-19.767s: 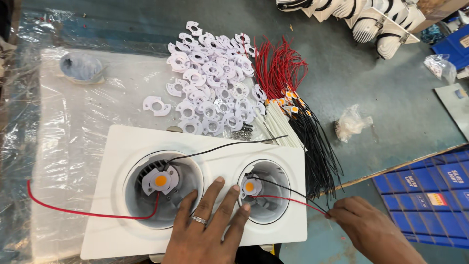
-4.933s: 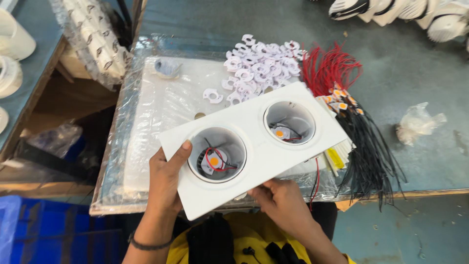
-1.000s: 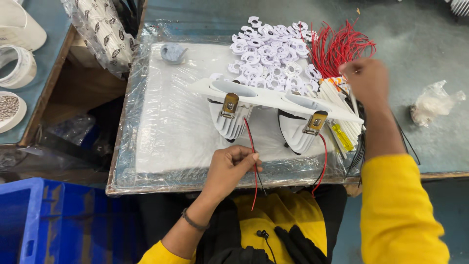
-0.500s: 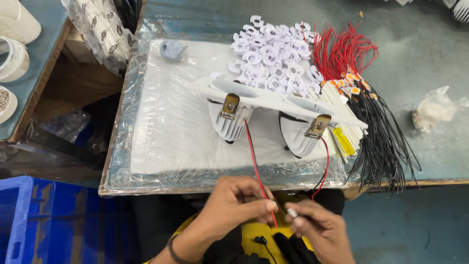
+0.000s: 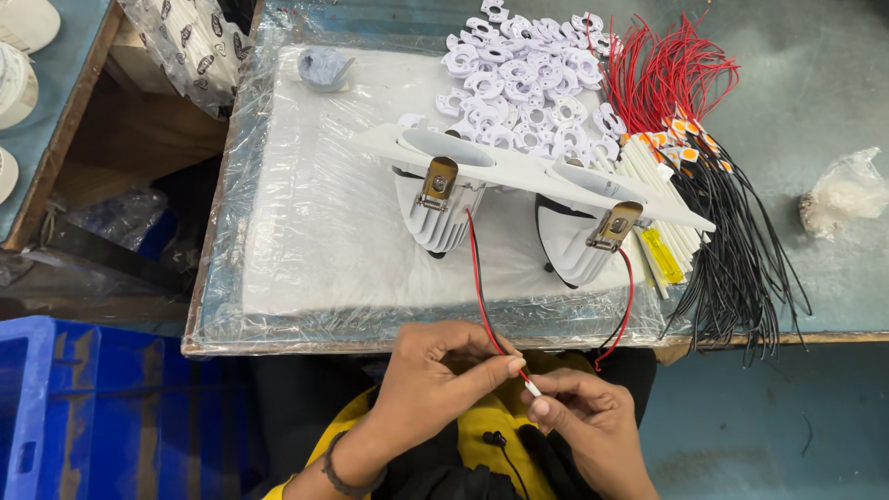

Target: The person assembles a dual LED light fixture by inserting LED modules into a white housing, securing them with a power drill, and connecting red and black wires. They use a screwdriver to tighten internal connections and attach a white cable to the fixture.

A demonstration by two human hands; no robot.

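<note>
A white twin downlight housing (image 5: 519, 171) stands tilted on the plastic-wrapped white board (image 5: 324, 250), its two finned cups and metal spring clips facing me. Red and black wires (image 5: 482, 287) run from the left cup down past the table edge to my hands. My left hand (image 5: 435, 370) pinches the wire end between thumb and forefinger. My right hand (image 5: 588, 417) meets it from the right, fingertips on the same bare wire tip. A second red and black wire pair (image 5: 625, 306) hangs from the right cup.
A heap of several small white plastic holders (image 5: 528, 83) lies at the back of the board, beside a bundle of red wires (image 5: 662, 69) and black wires (image 5: 741, 268). A blue crate (image 5: 83, 407) sits low left; a crumpled clear bag (image 5: 847, 194) lies at right.
My right hand left the housing's far end and came down to my lap. Both hands now pinch the wire end together below the table edge. The housing has not moved.
</note>
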